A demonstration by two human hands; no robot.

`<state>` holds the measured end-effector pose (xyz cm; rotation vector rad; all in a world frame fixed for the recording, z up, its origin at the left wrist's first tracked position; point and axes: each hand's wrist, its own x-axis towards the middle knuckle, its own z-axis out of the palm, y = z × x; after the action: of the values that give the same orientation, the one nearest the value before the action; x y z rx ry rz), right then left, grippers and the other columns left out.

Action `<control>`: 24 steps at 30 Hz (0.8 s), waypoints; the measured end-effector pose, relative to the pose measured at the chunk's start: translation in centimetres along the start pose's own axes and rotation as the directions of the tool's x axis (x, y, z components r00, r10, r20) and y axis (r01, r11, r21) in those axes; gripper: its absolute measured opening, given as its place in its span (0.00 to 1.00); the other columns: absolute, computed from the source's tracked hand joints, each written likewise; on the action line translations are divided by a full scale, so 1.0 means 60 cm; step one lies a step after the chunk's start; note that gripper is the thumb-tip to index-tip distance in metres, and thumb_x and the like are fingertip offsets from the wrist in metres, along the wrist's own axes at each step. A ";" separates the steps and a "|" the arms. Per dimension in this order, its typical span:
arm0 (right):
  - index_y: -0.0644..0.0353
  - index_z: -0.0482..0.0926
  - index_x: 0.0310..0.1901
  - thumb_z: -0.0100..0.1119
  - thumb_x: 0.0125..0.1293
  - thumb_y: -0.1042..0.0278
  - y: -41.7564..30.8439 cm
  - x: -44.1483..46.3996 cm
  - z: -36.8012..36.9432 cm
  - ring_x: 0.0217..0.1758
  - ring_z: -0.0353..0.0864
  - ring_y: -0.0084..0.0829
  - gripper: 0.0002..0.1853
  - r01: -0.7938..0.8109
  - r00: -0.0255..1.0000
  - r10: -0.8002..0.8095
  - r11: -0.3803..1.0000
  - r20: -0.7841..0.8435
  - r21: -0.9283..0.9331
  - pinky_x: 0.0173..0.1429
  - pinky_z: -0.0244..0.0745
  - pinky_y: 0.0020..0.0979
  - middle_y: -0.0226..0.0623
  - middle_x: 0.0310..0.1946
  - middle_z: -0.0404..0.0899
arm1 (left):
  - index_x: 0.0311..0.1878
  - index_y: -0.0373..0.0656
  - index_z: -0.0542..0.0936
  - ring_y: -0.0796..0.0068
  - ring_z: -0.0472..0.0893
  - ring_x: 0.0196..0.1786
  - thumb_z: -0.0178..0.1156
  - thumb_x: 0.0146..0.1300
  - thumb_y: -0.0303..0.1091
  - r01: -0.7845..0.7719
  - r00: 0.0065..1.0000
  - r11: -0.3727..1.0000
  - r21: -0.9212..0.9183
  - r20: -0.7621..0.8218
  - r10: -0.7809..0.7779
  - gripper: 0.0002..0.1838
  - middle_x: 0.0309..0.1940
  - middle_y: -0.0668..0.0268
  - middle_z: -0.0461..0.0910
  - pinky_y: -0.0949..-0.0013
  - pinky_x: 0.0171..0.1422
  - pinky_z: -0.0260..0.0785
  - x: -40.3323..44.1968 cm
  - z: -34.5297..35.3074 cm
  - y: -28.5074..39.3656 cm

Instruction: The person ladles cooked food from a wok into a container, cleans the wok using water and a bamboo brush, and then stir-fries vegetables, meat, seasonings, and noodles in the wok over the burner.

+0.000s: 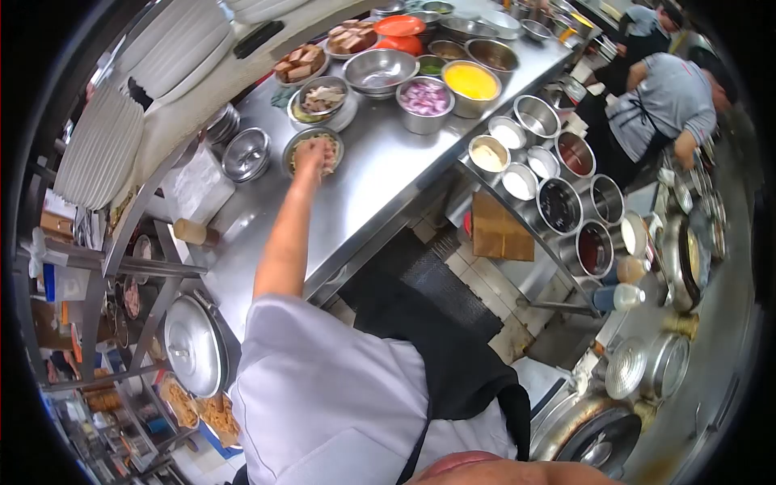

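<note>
Metal bowl (288, 158), left on the counter (364, 162): likely light, stiff, slick; grip its rim. My left hand (314, 152) reaches in, fingers seemingly bunched; exact opening and hold I cannot tell.

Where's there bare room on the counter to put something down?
Bare steel counter: between the hand's bowl, the onion pot and the front edge. Also left of the forearm, below the nested bowls. Crowded: the far end, and the pots across the gap.
</note>
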<state>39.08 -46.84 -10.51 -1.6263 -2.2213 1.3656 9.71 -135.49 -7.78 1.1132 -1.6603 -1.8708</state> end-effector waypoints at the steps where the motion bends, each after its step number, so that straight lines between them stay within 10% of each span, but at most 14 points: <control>1: 0.63 0.78 0.35 0.52 0.60 0.73 -0.006 -0.010 0.030 0.15 0.69 0.29 0.06 -0.002 1.000 0.002 1.000 0.028 -0.011 0.17 0.63 0.37 0.33 0.16 0.68 | 0.34 0.38 0.78 0.76 0.77 0.22 0.55 0.65 0.35 -0.076 0.996 0.997 -0.020 -0.048 0.075 0.10 0.25 0.62 0.79 0.72 0.23 0.69 0.035 -0.022 0.010; 5: 0.62 0.78 0.34 0.52 0.60 0.73 -0.039 -0.045 0.122 0.15 0.69 0.29 0.05 0.009 0.993 -0.001 0.998 0.121 -0.066 0.17 0.63 0.37 0.32 0.16 0.68 | 0.24 0.37 0.78 0.68 0.79 0.21 0.57 0.60 0.38 -0.077 0.978 0.877 0.474 -0.135 0.158 0.15 0.16 0.58 0.77 0.65 0.23 0.69 0.200 -0.079 0.037; 7: 0.61 0.78 0.33 0.53 0.60 0.72 -0.048 -0.060 0.150 0.15 0.69 0.29 0.05 0.012 0.989 0.000 0.997 0.148 -0.079 0.17 0.63 0.37 0.32 0.16 0.68 | 0.20 0.36 0.79 0.63 0.81 0.23 0.57 0.59 0.43 -0.024 0.969 0.911 0.411 -0.215 0.123 0.19 0.15 0.55 0.78 0.60 0.27 0.71 0.246 -0.080 0.034; 11: 0.61 0.77 0.32 0.53 0.60 0.72 -0.066 -0.088 0.179 0.15 0.68 0.28 0.04 0.018 0.983 0.003 0.993 0.182 -0.115 0.17 0.62 0.36 0.31 0.16 0.68 | 0.21 0.38 0.84 0.54 0.83 0.30 0.53 0.56 0.56 -0.082 0.875 0.701 0.708 -0.285 0.391 0.28 0.21 0.52 0.82 0.57 0.45 0.73 0.375 -0.145 -0.010; 12: 0.61 0.77 0.32 0.54 0.60 0.71 -0.069 -0.096 0.184 0.15 0.68 0.28 0.04 0.016 0.982 0.007 0.993 0.186 -0.121 0.17 0.62 0.36 0.31 0.15 0.68 | 0.23 0.41 0.85 0.57 0.83 0.28 0.55 0.57 0.52 -0.184 0.812 0.434 0.882 -0.113 0.573 0.23 0.20 0.56 0.82 0.57 0.41 0.74 0.410 -0.197 -0.018; 14: 0.60 0.77 0.31 0.54 0.59 0.71 -0.065 -0.103 0.194 0.15 0.68 0.28 0.04 0.013 0.980 0.013 0.991 0.196 -0.131 0.17 0.62 0.36 0.31 0.15 0.68 | 0.38 0.38 0.84 0.62 0.83 0.25 0.59 0.58 0.46 -0.221 0.872 0.908 0.356 -0.345 0.347 0.19 0.27 0.57 0.84 0.59 0.36 0.76 0.338 -0.244 0.044; 17: 0.60 0.77 0.31 0.54 0.59 0.71 -0.068 -0.109 0.205 0.15 0.68 0.28 0.04 0.014 0.978 0.016 0.990 0.210 -0.142 0.17 0.62 0.36 0.31 0.15 0.68 | 0.45 0.37 0.80 0.59 0.83 0.34 0.58 0.60 0.44 -0.317 0.781 0.399 0.861 -0.002 0.624 0.19 0.36 0.55 0.83 0.60 0.44 0.76 0.409 -0.394 0.059; 21: 0.59 0.76 0.30 0.55 0.59 0.70 -0.071 -0.119 0.216 0.15 0.68 0.27 0.04 0.011 0.975 0.023 0.988 0.219 -0.156 0.17 0.62 0.35 0.30 0.15 0.67 | 0.54 0.42 0.78 0.55 0.80 0.50 0.55 0.63 0.42 -0.216 0.659 -0.092 0.972 0.215 0.721 0.20 0.46 0.55 0.81 0.58 0.56 0.72 0.336 -0.342 0.099; 24: 0.58 0.76 0.29 0.55 0.59 0.69 -0.076 -0.126 0.215 0.15 0.68 0.27 0.04 0.016 0.976 0.018 0.987 0.217 -0.157 0.17 0.62 0.35 0.30 0.15 0.67 | 0.46 0.39 0.82 0.54 0.84 0.44 0.60 0.57 0.48 -0.454 0.771 0.449 0.770 0.087 0.631 0.22 0.36 0.51 0.85 0.58 0.51 0.75 0.291 -0.192 0.091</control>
<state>32.36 -60.88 -12.02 -1.5929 -2.5115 1.4671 6.93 -156.93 -7.47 0.8037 -2.3732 -0.5671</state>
